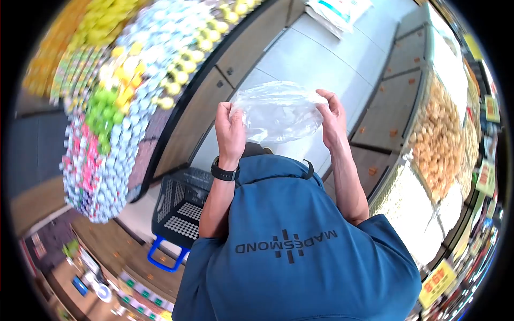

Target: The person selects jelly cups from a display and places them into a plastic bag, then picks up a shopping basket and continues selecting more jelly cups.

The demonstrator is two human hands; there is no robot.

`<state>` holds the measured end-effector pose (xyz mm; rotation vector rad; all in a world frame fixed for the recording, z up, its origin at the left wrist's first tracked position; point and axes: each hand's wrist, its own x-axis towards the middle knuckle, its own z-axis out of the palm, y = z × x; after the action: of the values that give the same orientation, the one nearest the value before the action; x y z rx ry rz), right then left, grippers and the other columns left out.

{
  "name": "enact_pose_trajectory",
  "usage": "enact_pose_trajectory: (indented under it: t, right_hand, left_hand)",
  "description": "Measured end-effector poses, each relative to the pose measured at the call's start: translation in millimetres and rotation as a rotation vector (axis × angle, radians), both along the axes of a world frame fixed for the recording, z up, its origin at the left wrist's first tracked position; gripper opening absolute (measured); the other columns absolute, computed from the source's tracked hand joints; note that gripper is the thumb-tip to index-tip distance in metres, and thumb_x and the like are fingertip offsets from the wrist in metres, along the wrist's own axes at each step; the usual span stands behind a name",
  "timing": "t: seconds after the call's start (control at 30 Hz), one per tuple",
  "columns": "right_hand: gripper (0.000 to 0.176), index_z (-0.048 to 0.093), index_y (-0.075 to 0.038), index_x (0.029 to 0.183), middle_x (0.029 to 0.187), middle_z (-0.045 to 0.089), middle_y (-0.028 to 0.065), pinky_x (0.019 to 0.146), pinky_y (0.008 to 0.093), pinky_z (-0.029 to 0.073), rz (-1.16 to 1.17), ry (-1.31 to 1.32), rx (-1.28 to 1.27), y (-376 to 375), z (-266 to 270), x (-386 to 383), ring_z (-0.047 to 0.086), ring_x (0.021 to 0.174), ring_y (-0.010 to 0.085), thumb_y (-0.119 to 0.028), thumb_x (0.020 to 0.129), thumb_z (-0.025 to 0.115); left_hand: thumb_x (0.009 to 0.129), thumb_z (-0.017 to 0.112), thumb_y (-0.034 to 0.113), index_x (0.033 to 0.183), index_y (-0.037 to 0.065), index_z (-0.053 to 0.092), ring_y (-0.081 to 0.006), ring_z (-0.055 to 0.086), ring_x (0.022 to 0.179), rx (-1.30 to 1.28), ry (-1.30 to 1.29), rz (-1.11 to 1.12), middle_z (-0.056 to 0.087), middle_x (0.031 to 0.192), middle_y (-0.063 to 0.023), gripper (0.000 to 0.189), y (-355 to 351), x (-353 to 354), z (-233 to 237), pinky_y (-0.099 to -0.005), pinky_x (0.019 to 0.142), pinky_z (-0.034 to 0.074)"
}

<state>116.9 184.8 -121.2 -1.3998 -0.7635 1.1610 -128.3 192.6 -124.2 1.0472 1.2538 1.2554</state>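
Note:
A clear plastic bag [281, 115] is stretched between my two hands in front of my body, above the tiled aisle floor. My left hand [231, 131] pinches its left edge between thumb and fingers, and a black watch sits on that wrist. On the other side, my right hand [333, 120] grips the bag's right edge with thumb and fingertips. The bag is see-through, and I see nothing inside it.
A dark shopping basket [182, 206] with a blue handle stands at my left. Colourful packaged goods [155, 59] fill the left display. At the right, a bin of tan dried food [436, 139] adjoins white goods. A white sack [338, 13] lies on the floor ahead.

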Motion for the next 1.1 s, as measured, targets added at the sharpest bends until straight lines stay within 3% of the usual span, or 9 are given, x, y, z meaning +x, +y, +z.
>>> enact_pose_trajectory:
  t: [0.23,0.3,0.4,0.5,0.67,0.83,0.93,1.0,1.1]
  right_hand:
    - [0.028,0.064,0.003,0.109,0.093,0.064,0.0065,0.071,0.0263,0.046,-0.329,0.026,-0.131,50.0,-18.2,84.6,0.057,0.082,0.0121,-0.021,0.097,0.056]
    - [0.028,0.064,0.004,0.109,0.091,0.064,0.0056,0.07,0.0261,0.045,-0.367,0.027,-0.172,95.1,-21.4,121.3,0.056,0.081,0.0112,-0.021,0.097,0.056]
    - [0.027,0.063,0.003,0.11,0.087,0.064,0.0037,0.067,0.025,0.044,-0.327,0.031,-0.237,150.8,-9.3,156.0,0.056,0.078,0.009,-0.018,0.094,0.057]
    - [0.027,0.062,0.0,0.114,0.087,0.064,0.0029,0.064,0.0226,0.043,-0.263,-0.132,-0.237,205.6,24.2,186.5,0.056,0.075,0.0076,-0.011,0.089,0.062]
    - [0.032,0.063,0.0,0.116,0.092,0.066,0.0052,0.069,0.025,0.046,-0.105,-0.209,-0.233,275.9,40.4,242.4,0.059,0.081,0.0101,-0.016,0.089,0.065]
    - [0.038,0.065,0.003,0.114,0.098,0.068,0.0101,0.077,0.0297,0.049,-0.176,-0.166,-0.298,344.3,37.9,297.0,0.062,0.087,0.0159,-0.027,0.091,0.066]
    - [0.046,0.067,0.005,0.111,0.101,0.068,0.0128,0.083,0.0325,0.048,-0.16,-0.105,-0.305,387.8,30.9,343.3,0.062,0.091,0.0193,-0.037,0.095,0.058]
    - [0.054,0.068,0.004,0.108,0.102,0.068,0.014,0.088,0.0346,0.047,-0.211,0.089,-0.237,420.2,14.8,374.7,0.061,0.096,0.0211,-0.044,0.098,0.049]
    - [0.057,0.067,0.005,0.11,0.103,0.067,0.0146,0.09,0.0354,0.046,-0.187,0.144,-0.244,473.9,5.2,417.2,0.061,0.097,0.0218,-0.046,0.099,0.043]
  left_hand:
    - [0.098,0.053,0.013,0.088,0.003,0.047,-0.0052,0.044,0.068,-0.033,0.044,-0.253,0.049,0.077,0.0005,0.015,102.0,100.9,-24.9,-0.0225,0.059,0.039]
    - [0.098,0.055,0.015,0.085,0.005,0.044,-0.0039,0.04,0.064,-0.095,0.022,-0.353,0.045,0.072,0.0022,0.02,163.5,136.7,-35.9,-0.022,0.055,0.036]
    - [0.098,0.054,0.014,0.083,0.006,0.043,-0.0022,0.035,0.06,-0.169,-0.075,-0.416,0.041,0.069,0.0039,0.02,232.8,177.6,-34.3,-0.021,0.051,0.032]
    - [0.099,0.053,0.013,0.082,0.007,0.041,-0.0008,0.033,0.059,-0.213,-0.129,-0.433,0.038,0.068,0.0053,0.022,297.1,217.2,-22.1,-0.0205,0.049,0.029]
    - [0.099,0.054,0.014,0.078,0.007,0.038,-0.002,0.032,0.059,-0.23,-0.165,-0.498,0.037,0.068,0.0054,0.027,384.9,269.6,-3.2,-0.0217,0.049,0.029]
    - [0.097,0.059,0.017,0.076,0.005,0.034,-0.0085,0.027,0.06,0.033,0.179,-0.508,0.032,0.065,-0.0005,0.034,448.3,326.2,4.2,-0.0276,0.051,0.031]
    - [0.096,0.06,0.017,0.077,0.003,0.034,-0.0099,0.027,0.06,0.132,0.394,-0.49,0.029,0.063,-0.0045,0.035,481.5,366.2,12.5,-0.0297,0.051,0.031]
    - [0.096,0.06,0.017,0.077,0.003,0.035,-0.0103,0.027,0.06,0.147,0.402,-0.468,0.029,0.063,-0.0052,0.035,505.5,396.1,13.7,-0.0302,0.051,0.031]
    - [0.096,0.06,0.018,0.077,0.002,0.035,-0.0109,0.027,0.06,0.147,0.432,-0.422,0.028,0.063,-0.0059,0.035,536.8,438.5,16.7,-0.0308,0.051,0.031]
